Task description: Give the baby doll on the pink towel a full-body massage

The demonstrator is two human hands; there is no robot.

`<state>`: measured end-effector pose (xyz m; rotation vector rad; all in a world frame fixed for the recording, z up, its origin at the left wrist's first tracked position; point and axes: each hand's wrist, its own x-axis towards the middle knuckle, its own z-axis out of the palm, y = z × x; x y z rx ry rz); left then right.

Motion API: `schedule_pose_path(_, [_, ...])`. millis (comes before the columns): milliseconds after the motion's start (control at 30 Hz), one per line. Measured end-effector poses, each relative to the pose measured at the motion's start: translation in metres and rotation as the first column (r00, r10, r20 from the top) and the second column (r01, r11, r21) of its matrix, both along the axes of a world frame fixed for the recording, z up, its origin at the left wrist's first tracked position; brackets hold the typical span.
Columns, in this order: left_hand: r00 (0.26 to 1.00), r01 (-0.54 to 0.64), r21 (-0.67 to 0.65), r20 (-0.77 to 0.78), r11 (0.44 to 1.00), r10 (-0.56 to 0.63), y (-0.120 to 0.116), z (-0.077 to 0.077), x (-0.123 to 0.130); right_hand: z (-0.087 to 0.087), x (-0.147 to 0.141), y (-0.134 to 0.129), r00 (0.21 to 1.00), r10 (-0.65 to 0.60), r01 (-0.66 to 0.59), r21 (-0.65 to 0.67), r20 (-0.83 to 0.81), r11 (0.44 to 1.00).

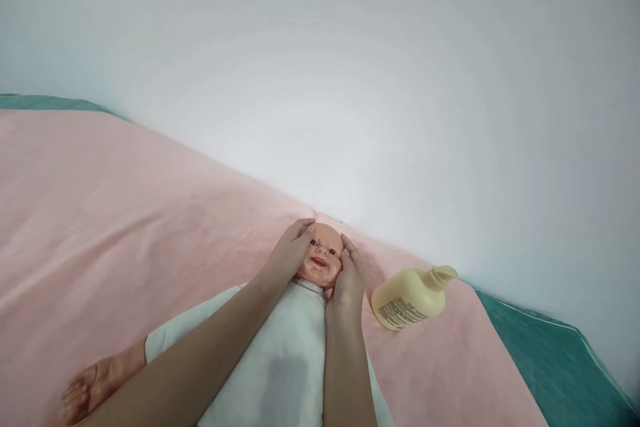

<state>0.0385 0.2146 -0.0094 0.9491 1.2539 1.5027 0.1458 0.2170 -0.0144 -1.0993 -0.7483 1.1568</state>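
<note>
A baby doll (325, 260) with a hard plastic head and a white cloth body lies face up, its head toward the wall. My left hand (297, 247) is cupped against one side of the head, with the thumb near the doll's eye. On the other side, my right hand (350, 277) curves round the cheek and temple, so the head sits between both palms. Both forearms pass over the doll's body. One plastic doll hand (87, 387) sticks out at lower left; its other hand is hidden.
To the right of the doll, a yellow pump bottle (407, 297) with printed text stands on the pink cloth (125, 214). A green surface (545, 347) shows beyond the cloth at the right. The pale wall (320, 80) rises just behind the doll's head.
</note>
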Motion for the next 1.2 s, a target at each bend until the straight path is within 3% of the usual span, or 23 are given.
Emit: schedule_pose_path(1200, [1.0, -0.009, 0.012, 0.004, 1.0, 0.009, -0.0008, 0.0, -0.0002, -0.0018, 0.0002, 0.0011, 0.999, -0.006, 0.006, 0.004, 0.044, 1.0])
